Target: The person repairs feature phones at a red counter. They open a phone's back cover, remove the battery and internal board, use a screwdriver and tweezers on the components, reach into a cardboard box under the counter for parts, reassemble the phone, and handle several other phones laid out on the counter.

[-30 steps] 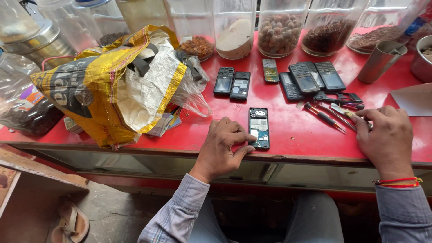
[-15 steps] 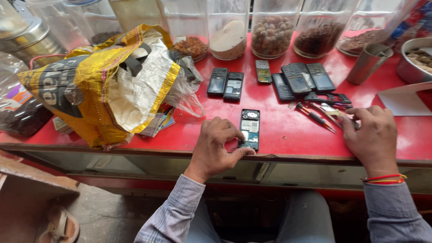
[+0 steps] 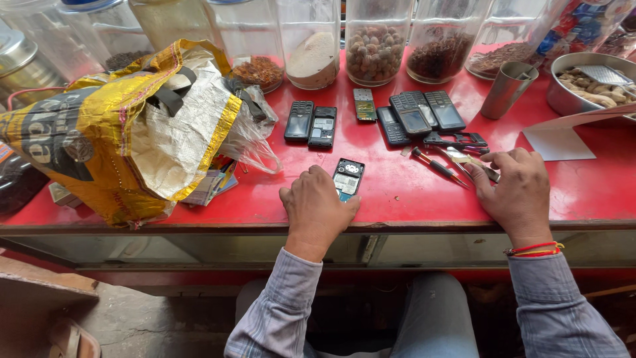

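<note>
An opened black phone (image 3: 348, 176) with its insides showing lies on the red counter (image 3: 397, 199). My left hand (image 3: 317, 207) rests at the phone's lower left, with its fingers and thumb curled against the edge. My right hand (image 3: 518, 191) lies flat on the counter to the right, fingers apart. Its fingertips touch a metal tool (image 3: 487, 174) beside a dark-handled screwdriver (image 3: 436, 166). Whether it grips the tool is not visible.
Several black phones (image 3: 311, 123) and a loose phone frame (image 3: 457, 139) lie further back. Behind them stand glass jars (image 3: 375, 46) of dry goods, with a steel cup (image 3: 507, 89) and a steel bowl (image 3: 563, 99) at the right. A yellow woven bag (image 3: 126, 142) fills the left, and a grey sheet (image 3: 558, 143) lies at the right.
My left hand stays at the opened phone, its fingers lower on it. My right hand has reached left onto the tools.
</note>
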